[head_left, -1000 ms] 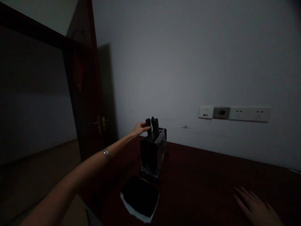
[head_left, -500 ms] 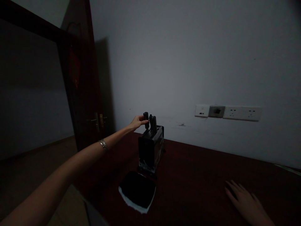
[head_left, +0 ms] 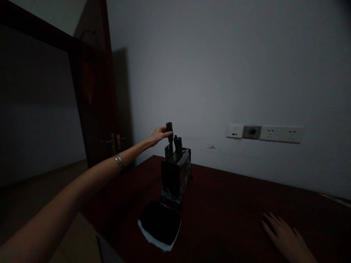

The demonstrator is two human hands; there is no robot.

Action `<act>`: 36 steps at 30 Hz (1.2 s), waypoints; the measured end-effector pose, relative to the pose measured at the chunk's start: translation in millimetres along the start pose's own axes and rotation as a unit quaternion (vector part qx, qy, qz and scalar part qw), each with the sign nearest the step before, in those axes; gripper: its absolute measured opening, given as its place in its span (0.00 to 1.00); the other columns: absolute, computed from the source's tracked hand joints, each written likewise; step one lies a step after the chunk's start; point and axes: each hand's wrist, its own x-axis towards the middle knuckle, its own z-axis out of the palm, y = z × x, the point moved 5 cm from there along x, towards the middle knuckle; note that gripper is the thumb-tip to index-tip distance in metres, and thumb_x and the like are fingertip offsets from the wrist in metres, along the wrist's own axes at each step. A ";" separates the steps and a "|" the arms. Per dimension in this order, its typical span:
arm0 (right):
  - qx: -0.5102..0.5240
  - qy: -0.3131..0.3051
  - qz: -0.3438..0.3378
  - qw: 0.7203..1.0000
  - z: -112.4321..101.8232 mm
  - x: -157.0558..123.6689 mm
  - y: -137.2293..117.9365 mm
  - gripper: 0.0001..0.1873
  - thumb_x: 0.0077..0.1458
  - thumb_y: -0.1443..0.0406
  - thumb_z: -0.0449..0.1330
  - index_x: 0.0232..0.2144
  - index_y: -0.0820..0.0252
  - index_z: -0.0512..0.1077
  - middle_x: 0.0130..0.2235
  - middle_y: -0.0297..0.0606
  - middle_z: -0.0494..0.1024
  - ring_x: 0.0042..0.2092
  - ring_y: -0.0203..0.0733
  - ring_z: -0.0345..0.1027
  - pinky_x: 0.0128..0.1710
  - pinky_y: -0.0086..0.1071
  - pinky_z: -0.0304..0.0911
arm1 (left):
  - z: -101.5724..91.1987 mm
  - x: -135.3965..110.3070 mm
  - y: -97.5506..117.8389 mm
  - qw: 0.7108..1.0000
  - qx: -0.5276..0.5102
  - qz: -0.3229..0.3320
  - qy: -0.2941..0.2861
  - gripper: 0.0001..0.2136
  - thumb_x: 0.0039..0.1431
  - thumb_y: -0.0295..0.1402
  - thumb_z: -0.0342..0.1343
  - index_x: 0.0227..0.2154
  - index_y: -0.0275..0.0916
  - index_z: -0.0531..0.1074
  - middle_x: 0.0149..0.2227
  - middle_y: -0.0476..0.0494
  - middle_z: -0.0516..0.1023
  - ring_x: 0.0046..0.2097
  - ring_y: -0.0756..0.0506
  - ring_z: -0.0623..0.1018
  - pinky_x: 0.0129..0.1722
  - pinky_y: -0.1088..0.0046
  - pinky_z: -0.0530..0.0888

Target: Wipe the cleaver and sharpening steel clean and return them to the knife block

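Observation:
My left hand (head_left: 160, 134) is closed around the black handle of a knife (head_left: 169, 147). The upper part of its wide blade shows above the slots of a dark knife block (head_left: 170, 179), and the rest is hidden inside. Two more black-handled knives (head_left: 178, 145) stand in the block just to the right. On the right side of the table, my right hand (head_left: 286, 235) lies palm down with its fingers apart, holding nothing. In front of the block lies a flat black piece with a pale edge (head_left: 159, 223); its kind is unclear.
The dark red table (head_left: 227, 197) runs along a pale wall (head_left: 205, 73) with a row of sockets (head_left: 265, 133). To the left is a dark door (head_left: 100, 91) with a metal handle (head_left: 112, 141). The room is dim.
My left hand has risen a little with the knife, and part of the blade now shows above the block. My right hand rests in about the same place.

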 end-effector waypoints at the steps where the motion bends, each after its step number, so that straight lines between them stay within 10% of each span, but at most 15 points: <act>1: -0.009 -0.003 -0.008 1.000 0.8 0.1 -0.1 0.28 0.41 0.67 0.47 0.45 0.54 0.73 0.55 0.41 0.66 0.57 0.62 0.55 0.50 0.60 0.52 | -0.7 1.7 1.9 1.000 -0.005 -0.001 0.002 0.08 0.47 0.27 0.59 0.32 0.29 0.71 0.31 0.41 0.76 0.34 0.47 0.76 0.43 0.61 0.70; 36: -0.018 -0.008 -0.006 1.000 5.0 1.1 2.3 0.27 0.40 0.67 0.49 0.44 0.53 0.74 0.55 0.41 0.67 0.57 0.62 0.55 0.51 0.59 0.52 | -22.1 37.9 88.2 0.997 0.024 0.071 0.032 0.04 0.52 0.24 0.56 0.31 0.28 0.69 0.30 0.40 0.75 0.33 0.48 0.76 0.45 0.59 0.69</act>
